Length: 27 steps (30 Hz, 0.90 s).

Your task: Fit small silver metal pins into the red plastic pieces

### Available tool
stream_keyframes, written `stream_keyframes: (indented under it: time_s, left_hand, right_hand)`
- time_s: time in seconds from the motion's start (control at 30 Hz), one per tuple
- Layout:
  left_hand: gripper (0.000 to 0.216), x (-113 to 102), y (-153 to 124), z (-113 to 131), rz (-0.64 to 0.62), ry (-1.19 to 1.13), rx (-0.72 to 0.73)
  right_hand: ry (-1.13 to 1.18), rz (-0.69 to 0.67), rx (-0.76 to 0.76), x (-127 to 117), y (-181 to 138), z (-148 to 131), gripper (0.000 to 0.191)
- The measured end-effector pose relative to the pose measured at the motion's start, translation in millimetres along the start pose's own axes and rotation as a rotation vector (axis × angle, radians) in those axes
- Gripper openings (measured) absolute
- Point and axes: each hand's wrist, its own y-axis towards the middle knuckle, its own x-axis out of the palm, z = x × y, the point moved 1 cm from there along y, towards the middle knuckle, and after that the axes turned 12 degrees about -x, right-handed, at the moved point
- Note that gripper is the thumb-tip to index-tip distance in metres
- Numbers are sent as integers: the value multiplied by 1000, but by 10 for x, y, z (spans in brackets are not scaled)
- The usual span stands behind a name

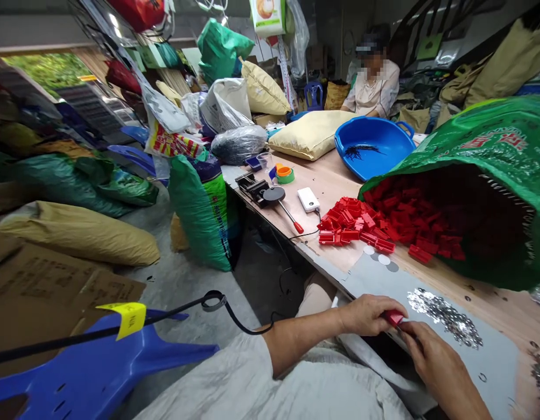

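Note:
My left hand is closed round a small red plastic part at the table's front edge. Close against it, my right hand has its fingers pinched together; what they hold, if anything, is hidden. Just beyond both hands, a heap of small shiny metal pieces lies on a grey sheet. Farther back, a pile of red plastic parts spills from the mouth of a large green sack lying on its side.
A black hand-lever tool with a red grip stands at the table's left edge, near a white power bank and tape rolls. Behind are a blue basin and a seated person. A blue plastic chair stands left.

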Motion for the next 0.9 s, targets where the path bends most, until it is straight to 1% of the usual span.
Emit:
stream_keyframes:
  time_s: [0.07,0.13,0.17,0.23,0.27,0.3,0.37,0.43,0.47,0.5,0.57,0.6,0.77,0.9]
  left_hand:
    - [33,17,-33,56,76,-37,10]
    - [32,39,-76,120,187,-143,-13]
    - [32,50,-96,149,243,-232,-46]
    - [32,77,-123,194,302,-515,-147]
    - [34,91,-131,214,293,-709,-196]
    - [37,106,-136,233,254,-920,-238]
    - [45,130,-148,286,125,-1324,-280]
    - [41,134,-172,353,46,-1528,-297]
    - [35,129,-186,388,12,-1588,-304]
    - [30,118,-200,422,8,-1632,-304]
    - [21,93,-223,481,-27,-1666,-325]
    - [18,80,-232,504,-23,-1679,-329]
    - [11,74,-265,564,20,-1708,-389]
    - [10,107,-261,563,54,-1716,-402]
  right_hand:
    - [-14,37,-22,-30,-48,14,29]
    - [-9,106,-39,-84,-116,53,32]
    - [5,134,-39,-118,-150,76,34]
    - [46,172,45,-191,-203,106,36]
    - [84,179,91,-226,-217,95,38]
    - [126,184,129,-261,-219,60,39]
    - [217,210,149,-327,-190,-86,43]
    - [258,234,154,-387,-112,-284,53]
    - [264,246,145,-414,-58,-379,58]
    - [247,229,140,-435,2,-459,61]
    - [201,225,145,-471,112,-565,57]
    - [199,218,139,-482,153,-594,56]
    - [195,215,103,-488,205,-635,40]
    - [231,227,88,-460,192,-629,36]
